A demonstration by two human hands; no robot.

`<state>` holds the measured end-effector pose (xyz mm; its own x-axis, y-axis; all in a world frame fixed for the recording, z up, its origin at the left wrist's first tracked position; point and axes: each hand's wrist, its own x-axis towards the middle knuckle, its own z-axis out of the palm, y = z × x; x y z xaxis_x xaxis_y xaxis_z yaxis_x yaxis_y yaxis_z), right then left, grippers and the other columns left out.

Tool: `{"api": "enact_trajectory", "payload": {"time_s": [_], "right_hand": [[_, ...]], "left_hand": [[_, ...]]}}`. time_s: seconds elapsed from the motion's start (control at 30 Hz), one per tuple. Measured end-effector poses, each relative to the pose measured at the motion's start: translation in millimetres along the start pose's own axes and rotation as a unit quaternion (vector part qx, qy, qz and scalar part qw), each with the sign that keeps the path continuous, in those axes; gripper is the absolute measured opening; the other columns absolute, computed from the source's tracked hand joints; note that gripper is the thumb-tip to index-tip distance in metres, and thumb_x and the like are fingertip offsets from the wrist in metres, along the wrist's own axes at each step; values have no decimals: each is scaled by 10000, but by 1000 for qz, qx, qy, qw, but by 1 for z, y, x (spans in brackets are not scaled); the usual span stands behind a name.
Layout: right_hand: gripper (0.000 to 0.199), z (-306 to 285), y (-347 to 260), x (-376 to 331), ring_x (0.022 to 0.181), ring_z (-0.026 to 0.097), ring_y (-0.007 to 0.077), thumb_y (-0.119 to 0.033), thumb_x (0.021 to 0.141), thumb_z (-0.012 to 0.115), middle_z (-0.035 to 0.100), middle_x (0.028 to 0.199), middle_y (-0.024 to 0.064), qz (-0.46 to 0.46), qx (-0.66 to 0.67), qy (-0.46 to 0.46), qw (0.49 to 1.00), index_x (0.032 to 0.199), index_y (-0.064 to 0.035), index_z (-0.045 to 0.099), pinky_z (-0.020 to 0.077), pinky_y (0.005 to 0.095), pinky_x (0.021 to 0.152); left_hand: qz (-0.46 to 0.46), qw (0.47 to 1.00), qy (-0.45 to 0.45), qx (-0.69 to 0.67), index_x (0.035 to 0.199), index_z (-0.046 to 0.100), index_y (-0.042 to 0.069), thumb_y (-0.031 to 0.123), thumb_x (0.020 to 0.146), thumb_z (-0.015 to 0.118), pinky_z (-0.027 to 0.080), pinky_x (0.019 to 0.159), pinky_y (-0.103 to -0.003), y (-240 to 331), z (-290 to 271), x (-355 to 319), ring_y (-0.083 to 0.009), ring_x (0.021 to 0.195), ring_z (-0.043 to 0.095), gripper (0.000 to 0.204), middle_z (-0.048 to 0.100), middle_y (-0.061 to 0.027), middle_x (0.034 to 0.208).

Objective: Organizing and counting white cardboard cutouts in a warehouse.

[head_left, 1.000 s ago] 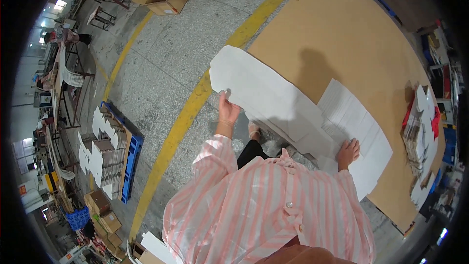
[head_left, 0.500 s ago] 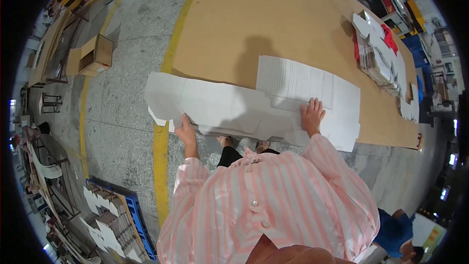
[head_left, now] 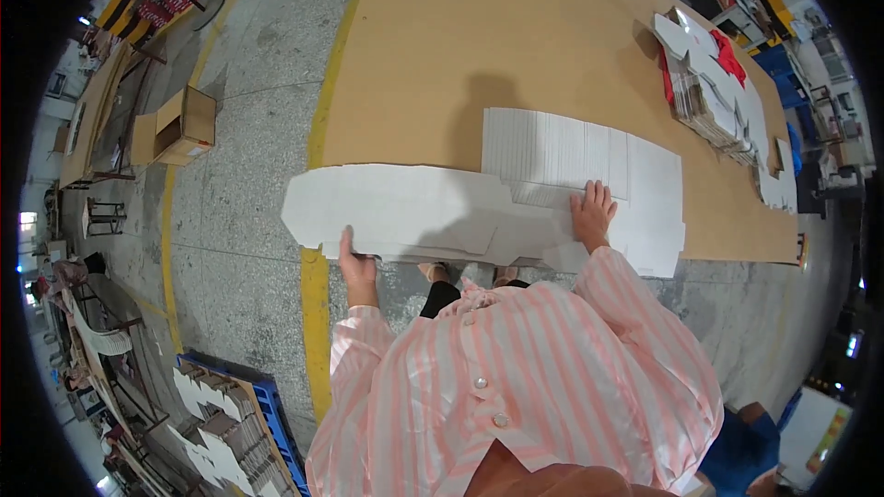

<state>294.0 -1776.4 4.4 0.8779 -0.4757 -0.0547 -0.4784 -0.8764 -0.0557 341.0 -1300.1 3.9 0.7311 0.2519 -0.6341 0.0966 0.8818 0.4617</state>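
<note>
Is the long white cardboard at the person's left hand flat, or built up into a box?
Flat: the white cardboard shows a broad face with no walls standing up. Whether it folds underneath, I cannot tell.

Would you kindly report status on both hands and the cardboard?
Left hand holding near edge of long white cardboard sheet, thumb on top. Right hand palm-down near its right end, beside fanned white cardboard sheets. No obstruction visible between hands.

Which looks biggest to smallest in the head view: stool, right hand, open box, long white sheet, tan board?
1. Tan board
2. Long white sheet
3. Open box
4. Right hand
5. Stool, though it stands farther off, so true sizes may differ.
</note>
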Motion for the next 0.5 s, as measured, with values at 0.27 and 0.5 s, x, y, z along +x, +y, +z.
{"api": "enact_trajectory", "payload": {"time_s": [0.27,0.5], "right_hand": [[562,0,0,-1,1288,224,305,-446,876,402,308,1379,102,-16,0,28,999,1306,-88,353,144,561,1016],[553,5,9,-1,1263,270,297,-446,870,417,351,1351,104,-24,-25,57,998,1295,-96,376,190,556,999]], "left_hand": [[268,869,-1,417,937,571,-95,98,807,614,433,714,-306,-15,-4,-3,-178,782,545,237,598,-97,909],[162,854,52,491,977,575,-51,134,786,645,472,749,-354,-6,14,-11,-215,825,578,275,602,-103,964]]}}
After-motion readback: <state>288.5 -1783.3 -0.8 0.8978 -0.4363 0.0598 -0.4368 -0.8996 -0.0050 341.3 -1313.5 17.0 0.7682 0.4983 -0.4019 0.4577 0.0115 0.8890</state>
